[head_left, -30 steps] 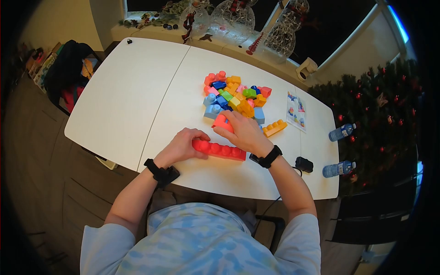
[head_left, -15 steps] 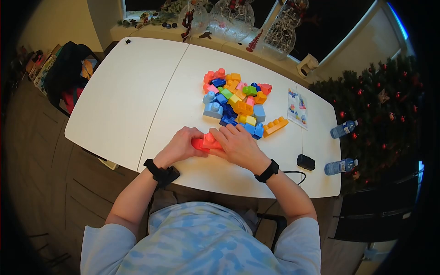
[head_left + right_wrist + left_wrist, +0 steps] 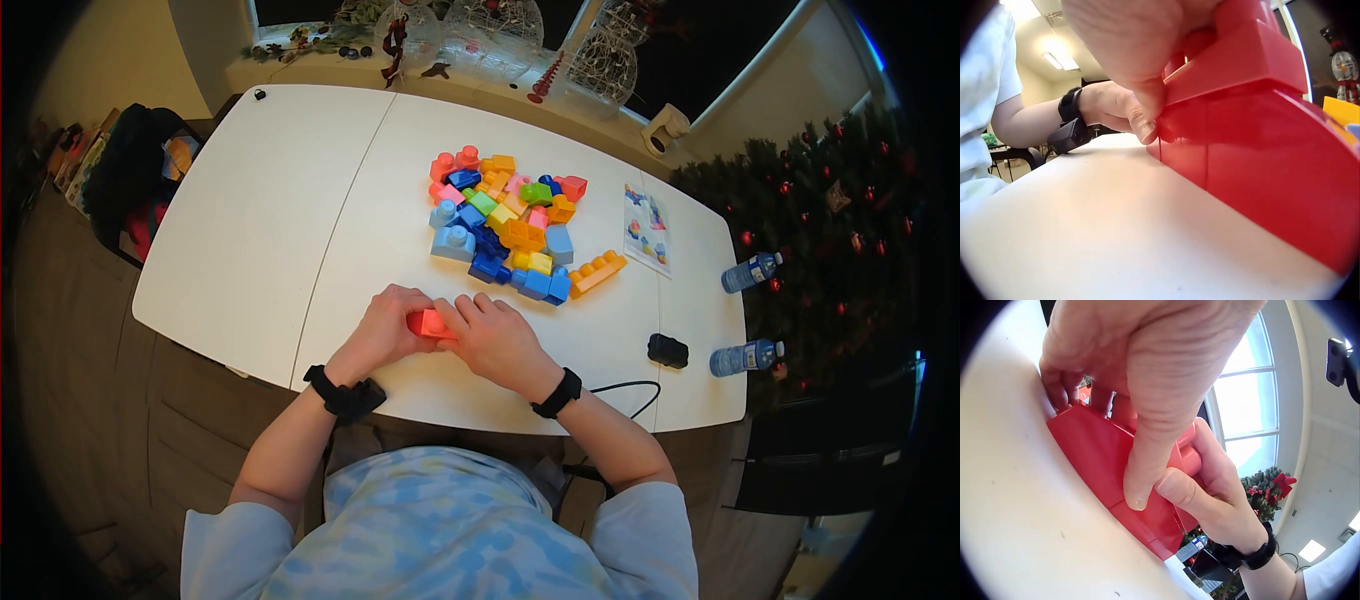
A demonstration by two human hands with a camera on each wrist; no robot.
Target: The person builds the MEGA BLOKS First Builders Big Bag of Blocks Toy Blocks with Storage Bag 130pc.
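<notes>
A long red building block (image 3: 1260, 169) stands on the white table in front of the person. On top of it sits a shorter red building block (image 3: 1241, 65) with round studs, at the left-hand end in the head view. The left hand (image 3: 385, 325) grips the long block's end, its thumb (image 3: 1142, 472) along the side wall. From above, the right hand (image 3: 498, 340) holds the shorter block, its thumb (image 3: 1182, 490) beside the left thumb. In the head view the two hands hide most of both blocks.
Beyond the hands lies a pile of mixed building blocks (image 3: 500, 215), with a long orange block (image 3: 597, 274) at its right. A picture sheet (image 3: 647, 230), a black device with a cable (image 3: 668, 350) and two water bottles (image 3: 752, 272) are farther right on the table (image 3: 250, 220).
The right hand has brought the shorter red block from beside the pile leftward onto the end of the long red block. The left hand has kept its grip there.
</notes>
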